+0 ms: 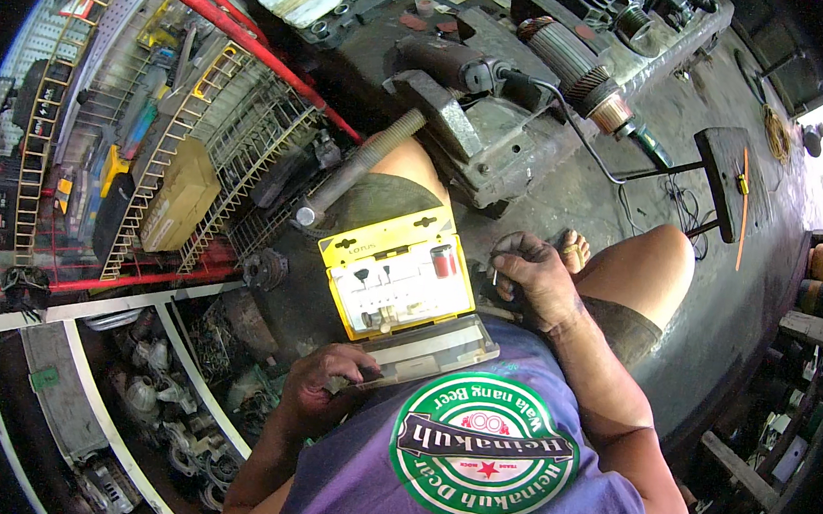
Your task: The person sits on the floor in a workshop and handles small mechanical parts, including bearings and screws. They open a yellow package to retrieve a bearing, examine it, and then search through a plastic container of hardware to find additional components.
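Note:
A yellow case [336,295] stands opened on my lap, its lid tilted up. The lid's inside carries a white panel [370,297] with small rotary-tool accessories pictured or mounted on it; I cannot tell which. Below it, the grey, see-through lower half [433,346] lies against my shirt. My left hand [325,376] grips that half at its left corner, fingers curled over the edge. To the right of the case, my right hand [534,274] is raised in a pinch. A thin, small metal piece [495,277] shows at its fingertips, too small to name exactly.
Ahead of my knees stands a heavy metal vise [470,131] with a long threaded screw [371,162]. Beyond it, a motor armature [581,72] lies near a metal bench. Red-framed wire racks [220,116] hold tools on the left. White-edged shelving [119,408] with metal parts sits below them.

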Demonstrator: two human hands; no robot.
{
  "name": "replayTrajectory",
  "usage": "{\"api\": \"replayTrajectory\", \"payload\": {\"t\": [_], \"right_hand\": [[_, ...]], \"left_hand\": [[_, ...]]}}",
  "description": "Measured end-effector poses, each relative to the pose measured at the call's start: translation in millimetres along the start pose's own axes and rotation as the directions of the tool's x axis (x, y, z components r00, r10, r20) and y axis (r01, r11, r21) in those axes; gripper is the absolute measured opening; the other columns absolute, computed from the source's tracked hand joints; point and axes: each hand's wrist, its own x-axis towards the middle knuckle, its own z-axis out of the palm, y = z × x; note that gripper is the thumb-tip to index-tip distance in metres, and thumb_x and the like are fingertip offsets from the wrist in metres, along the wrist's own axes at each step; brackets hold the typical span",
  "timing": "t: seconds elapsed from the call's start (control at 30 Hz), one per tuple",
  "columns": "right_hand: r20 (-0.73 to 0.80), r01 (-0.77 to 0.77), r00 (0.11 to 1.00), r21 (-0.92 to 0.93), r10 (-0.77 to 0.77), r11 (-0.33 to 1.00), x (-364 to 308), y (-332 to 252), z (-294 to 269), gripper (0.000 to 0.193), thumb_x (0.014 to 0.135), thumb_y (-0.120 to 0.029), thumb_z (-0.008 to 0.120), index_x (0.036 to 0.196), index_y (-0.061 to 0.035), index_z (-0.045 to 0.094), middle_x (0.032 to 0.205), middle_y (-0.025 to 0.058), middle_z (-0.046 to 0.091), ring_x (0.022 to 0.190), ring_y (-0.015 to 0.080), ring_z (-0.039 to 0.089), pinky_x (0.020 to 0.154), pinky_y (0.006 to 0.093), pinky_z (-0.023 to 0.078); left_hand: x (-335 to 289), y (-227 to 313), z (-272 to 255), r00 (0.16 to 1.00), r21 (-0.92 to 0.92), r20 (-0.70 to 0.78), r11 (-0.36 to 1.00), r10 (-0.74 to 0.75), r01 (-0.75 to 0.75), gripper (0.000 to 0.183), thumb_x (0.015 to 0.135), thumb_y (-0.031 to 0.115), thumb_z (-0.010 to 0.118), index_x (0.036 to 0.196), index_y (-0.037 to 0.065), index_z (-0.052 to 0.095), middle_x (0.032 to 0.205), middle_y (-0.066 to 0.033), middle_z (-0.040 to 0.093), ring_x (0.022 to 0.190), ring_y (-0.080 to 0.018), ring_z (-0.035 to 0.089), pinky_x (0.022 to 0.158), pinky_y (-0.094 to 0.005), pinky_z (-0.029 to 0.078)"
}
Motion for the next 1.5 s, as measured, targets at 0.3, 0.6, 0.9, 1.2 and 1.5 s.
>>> {"api": "replayTrajectory", "payload": {"t": [0.3,0.6,0.9,1.2,1.5], "right_hand": [[0.342,0.590,0.776,-0.688,-0.530,0.421,-15.9,-14.6,19.6,0.055,0.087,0.001,0.060,0.142,0.0047,0.060,0.111,0.0228,0.074,0.089,0.0286,0.074,0.085,0.0385,0.058],[0.431,0.580,0.813,-0.659,-0.393,0.478,-3.5,-10.8,25.7,0.045,0.089,0.003,0.057,0.132,-0.0051,0.070,0.106,0.0183,0.077,0.092,0.0295,0.076,0.084,0.0395,0.059],[0.392,0.639,0.767,-0.540,-0.509,0.548,-2.1,-3.8,22.6,0.032,0.098,-0.001,0.057,0.128,-0.0031,0.069,0.106,0.0155,0.076,0.098,0.0228,0.074,0.091,0.0376,0.058],[0.087,0.202,0.979,-0.455,-0.183,0.867,6.7,-1.6,16.3,0.015,0.096,-0.012,0.073,0.100,-0.0034,0.062,0.086,0.0012,0.063,0.076,0.0106,0.059,0.066,0.0284,0.049],[0.466,0.645,0.719,-0.723,-0.516,0.247,11.6,-0.7,39.4,0.053,0.079,-0.014,0.090,0.128,-0.0091,0.071,0.102,0.0145,0.076,0.090,0.0377,0.074,0.077,0.0431,0.060]], "left_hand": [[3.8,0.6,-1.6,1.000,0.044,0.026,0.999,0.006,-0.007,0.027,0.094,0.014,0.082,0.106,0.013,0.058,0.110,-0.0134,0.077,0.105,-0.0309,0.076,0.090,-0.0441,0.060],[4.9,4.8,-0.4,1.000,0.054,0.004,0.999,-0.010,0.010,0.029,0.093,0.012,0.083,0.104,0.014,0.056,0.108,-0.0124,0.077,0.104,-0.0300,0.076,0.089,-0.0435,0.060],[6.0,4.2,2.0,0.999,-0.018,-0.009,0.999,-0.045,0.045,0.032,0.089,0.011,0.086,0.105,0.013,0.059,0.108,-0.0131,0.077,0.104,-0.0296,0.076,0.090,-0.0436,0.060],[45.6,10.9,-30.1,0.938,-0.375,0.245,0.869,-0.244,0.324,0.033,0.105,0.033,0.070,0.118,0.003,0.067,0.108,-0.0150,0.075,0.098,-0.0280,0.075,0.087,-0.0419,0.061],[123.9,34.6,-4.2,0.887,0.348,0.223,0.883,-0.405,0.316,0.028,0.088,0.011,0.085,0.106,-0.002,0.069,0.096,-0.0092,0.076,0.079,-0.0159,0.072,0.074,-0.0343,0.059]]}}
